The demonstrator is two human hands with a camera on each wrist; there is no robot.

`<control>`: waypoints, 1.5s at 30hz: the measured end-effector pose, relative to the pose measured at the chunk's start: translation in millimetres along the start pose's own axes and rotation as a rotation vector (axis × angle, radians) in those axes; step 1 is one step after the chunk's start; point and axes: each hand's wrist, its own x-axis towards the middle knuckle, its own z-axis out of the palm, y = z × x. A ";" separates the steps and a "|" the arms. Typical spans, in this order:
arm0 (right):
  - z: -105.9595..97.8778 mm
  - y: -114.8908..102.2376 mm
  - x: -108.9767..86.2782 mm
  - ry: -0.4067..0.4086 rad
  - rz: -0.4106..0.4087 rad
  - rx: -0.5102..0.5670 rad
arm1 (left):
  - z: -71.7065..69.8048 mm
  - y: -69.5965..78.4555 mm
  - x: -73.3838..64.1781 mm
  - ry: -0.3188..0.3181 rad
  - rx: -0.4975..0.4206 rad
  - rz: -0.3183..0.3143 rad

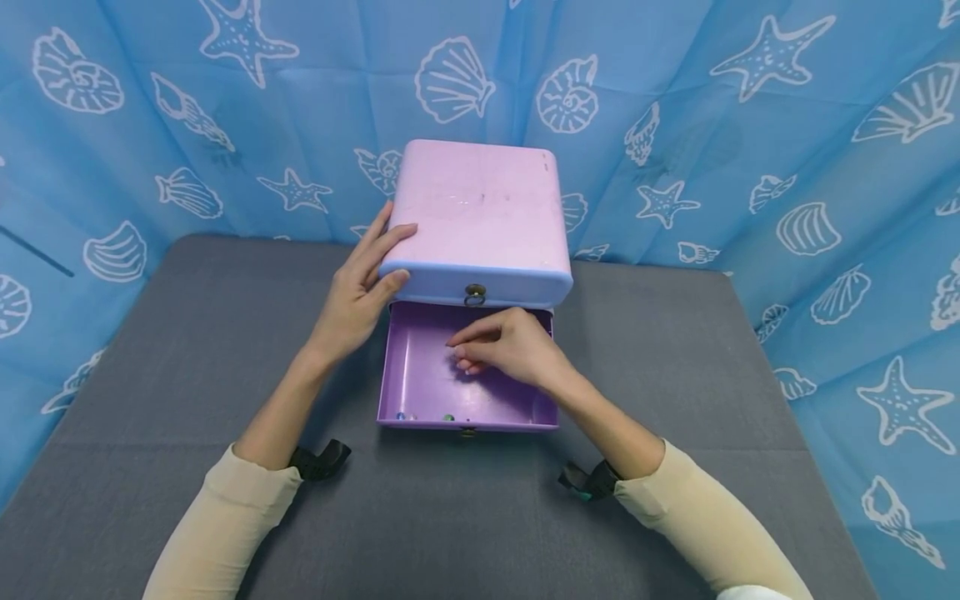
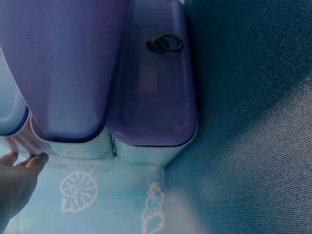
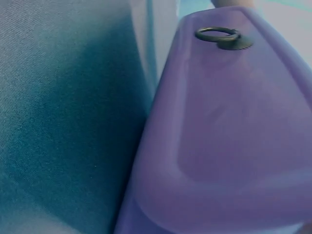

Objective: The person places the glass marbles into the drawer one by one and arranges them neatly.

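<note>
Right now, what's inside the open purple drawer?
Small round pieces, including one green and one bluish, lie near the front of the purple drawer. The right hand covers part of its floor; the pink-topped cabinet hides its rear.

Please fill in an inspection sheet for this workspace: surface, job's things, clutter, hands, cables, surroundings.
Surface: gray tabletop, fabric-like.
Job's things: three-tier drawer unit with pink top; purple middle drawer pulled open, a green marble and a blue marble near its front wall.
Clutter: nothing seen.
Hands: left hand rests against the unit's left side; right hand is over the open drawer, fingers bent; whether it holds anything cannot be told.
Cables: nothing seen.
Surroundings: blue curtain with white shells and starfish.
</note>
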 end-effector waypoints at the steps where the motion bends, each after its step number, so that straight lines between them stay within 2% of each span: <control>1: -1.5 -0.2 -2.4 0.001 -0.010 -0.004 | 0.2 -0.1 0.1 0.000 0.000 0.001; 7: -12.2 -2.1 -16.1 0.028 -0.049 0.018 | 0.7 0.0 0.0 0.008 -0.031 0.006; 15: -27.6 4.0 -31.0 0.083 -0.078 0.177 | 1.4 -0.5 0.7 0.015 -0.035 0.022; 19: -33.5 9.4 -37.6 0.103 -0.101 0.212 | 1.6 -0.6 1.0 0.019 -0.034 0.026; 23: -39.2 14.4 -43.1 0.119 -0.128 0.198 | 1.6 -0.5 1.2 0.025 -0.031 0.035; 28: -45.7 21.2 -49.5 0.146 -0.120 0.177 | 1.3 -1.0 0.4 0.022 -0.017 0.034; 35: -52.7 33.7 -57.5 0.213 -0.134 0.156 | 0.3 -1.4 -0.3 0.022 -0.035 0.035; 39: -59.7 44.4 -66.9 0.258 -0.126 0.122 | 0.6 -1.2 -0.1 0.019 -0.030 0.033; 45: -69.9 61.3 -79.8 0.275 -0.096 0.095 | 0.5 -1.2 0.8 0.017 -0.025 0.040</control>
